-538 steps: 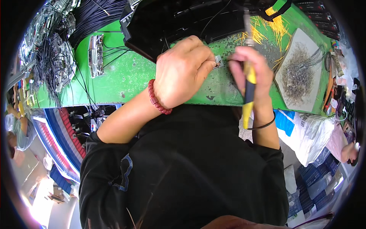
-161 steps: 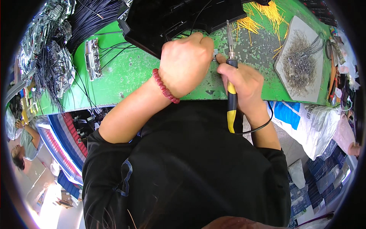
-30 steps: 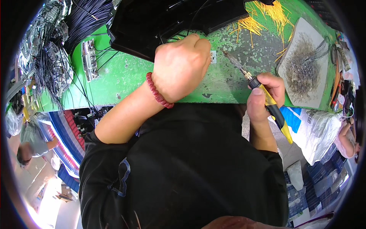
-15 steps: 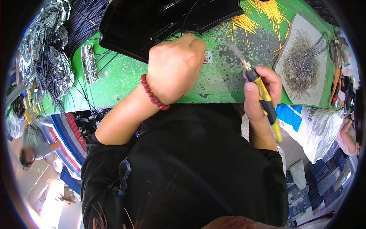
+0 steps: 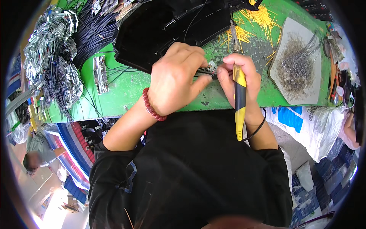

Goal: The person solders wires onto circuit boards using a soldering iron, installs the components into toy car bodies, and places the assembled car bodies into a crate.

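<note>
My right hand (image 5: 244,76) is closed around a yellow-and-black soldering iron (image 5: 239,95), its metal tip pointing toward the far side of the bench. Beside it, my left hand (image 5: 177,72), with red beads at the wrist, is closed with thumb and index finger around a small wired part (image 5: 209,69). Dark thin wires stick out from this part toward my right fingertips, and its exact kind is too small to tell. Just beyond my left hand lies a large black plastic housing (image 5: 152,40) with a cable across it.
On the green bench (image 5: 183,105), yellow thin tubes (image 5: 259,17) lie at the far right, near a grey slab (image 5: 280,82) with solder debris and wires. Silver parts with black wires (image 5: 53,53) pile up at left, one silver part (image 5: 100,74) apart. Another person (image 5: 40,152) is at left.
The soldering iron has swung more upright and moved left, close to my left hand. My left thumb and index finger have come into view around the wired part. The housing appears shifted right.
</note>
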`<state>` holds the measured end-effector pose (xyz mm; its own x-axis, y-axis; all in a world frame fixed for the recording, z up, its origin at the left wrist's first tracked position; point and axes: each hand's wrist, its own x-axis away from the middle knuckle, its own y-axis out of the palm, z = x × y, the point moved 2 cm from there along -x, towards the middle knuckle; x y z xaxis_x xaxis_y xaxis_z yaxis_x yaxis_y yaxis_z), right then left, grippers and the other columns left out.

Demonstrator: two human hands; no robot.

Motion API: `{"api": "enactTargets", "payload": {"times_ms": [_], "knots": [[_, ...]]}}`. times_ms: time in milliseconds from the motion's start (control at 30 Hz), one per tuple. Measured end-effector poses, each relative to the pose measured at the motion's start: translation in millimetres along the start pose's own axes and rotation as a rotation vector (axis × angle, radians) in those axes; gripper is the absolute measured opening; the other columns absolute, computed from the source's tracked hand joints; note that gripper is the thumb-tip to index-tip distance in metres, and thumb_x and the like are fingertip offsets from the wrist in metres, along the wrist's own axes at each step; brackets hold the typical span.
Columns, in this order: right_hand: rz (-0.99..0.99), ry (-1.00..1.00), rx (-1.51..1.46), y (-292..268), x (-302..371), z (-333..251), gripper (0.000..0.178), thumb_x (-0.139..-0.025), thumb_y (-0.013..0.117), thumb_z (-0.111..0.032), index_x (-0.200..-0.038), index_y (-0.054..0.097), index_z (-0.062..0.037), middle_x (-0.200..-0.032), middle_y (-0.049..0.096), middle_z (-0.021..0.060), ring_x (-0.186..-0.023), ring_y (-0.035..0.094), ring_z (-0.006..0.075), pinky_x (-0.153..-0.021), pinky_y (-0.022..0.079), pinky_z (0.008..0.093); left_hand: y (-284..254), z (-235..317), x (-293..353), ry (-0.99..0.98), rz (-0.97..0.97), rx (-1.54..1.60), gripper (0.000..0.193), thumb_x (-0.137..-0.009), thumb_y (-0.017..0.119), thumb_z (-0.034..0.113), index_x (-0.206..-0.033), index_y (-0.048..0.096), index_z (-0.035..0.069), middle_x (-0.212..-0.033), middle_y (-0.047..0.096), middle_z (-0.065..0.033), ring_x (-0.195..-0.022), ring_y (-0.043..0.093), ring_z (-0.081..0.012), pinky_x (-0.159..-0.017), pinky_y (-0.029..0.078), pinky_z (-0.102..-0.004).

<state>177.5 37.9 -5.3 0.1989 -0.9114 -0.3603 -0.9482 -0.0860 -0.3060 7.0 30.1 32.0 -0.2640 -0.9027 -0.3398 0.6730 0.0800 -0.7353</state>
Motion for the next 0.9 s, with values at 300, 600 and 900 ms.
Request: {"api": "enactTargets", "payload": {"times_ms": [300,600,900], "knots": [[0.042,-0.208,0.024,-7.9,-3.2,5.0,0.031,-0.073,0.071,0.008,-0.098,0.063,-0.0081,-0.071,0.064,0.0054,-0.059,0.063,0.0164,-0.055,0.048,0.0250,18.4,-7.3,2.6,0.062,-0.034,-0.205,0.016,-0.070,0.074,0.010,-0.082,0.064,0.010,-0.073,0.060,-0.0047,-0.067,0.061,-0.0233,-0.058,0.048,-0.0343],[-0.198,-0.264,0.351,-8.9,-3.5,5.7,0.028,-0.070,0.069,0.000,-0.096,0.062,-0.0111,-0.065,0.058,0.0036,-0.053,0.057,0.0217,-0.049,0.043,0.0325,-16.6,8.9,-8.2,0.178,0.036,-0.078,0.021,-0.068,0.061,-0.004,-0.089,0.061,-0.002,-0.098,0.065,-0.0168,-0.092,0.065,-0.0340,-0.079,0.055,-0.0364],[-0.229,-0.010,-0.127,-14.6,0.3,13.7,0.019,-0.081,0.063,-0.003,-0.100,0.061,-0.0072,-0.063,0.059,0.0036,-0.053,0.057,0.0138,-0.048,0.042,0.0276,-25.8,17.6,-7.8,0.179,-0.128,0.045,0.029,-0.069,0.065,-0.008,-0.097,0.067,0.000,-0.092,0.066,-0.0129,-0.086,0.066,-0.0299,-0.074,0.055,-0.0357]]}}
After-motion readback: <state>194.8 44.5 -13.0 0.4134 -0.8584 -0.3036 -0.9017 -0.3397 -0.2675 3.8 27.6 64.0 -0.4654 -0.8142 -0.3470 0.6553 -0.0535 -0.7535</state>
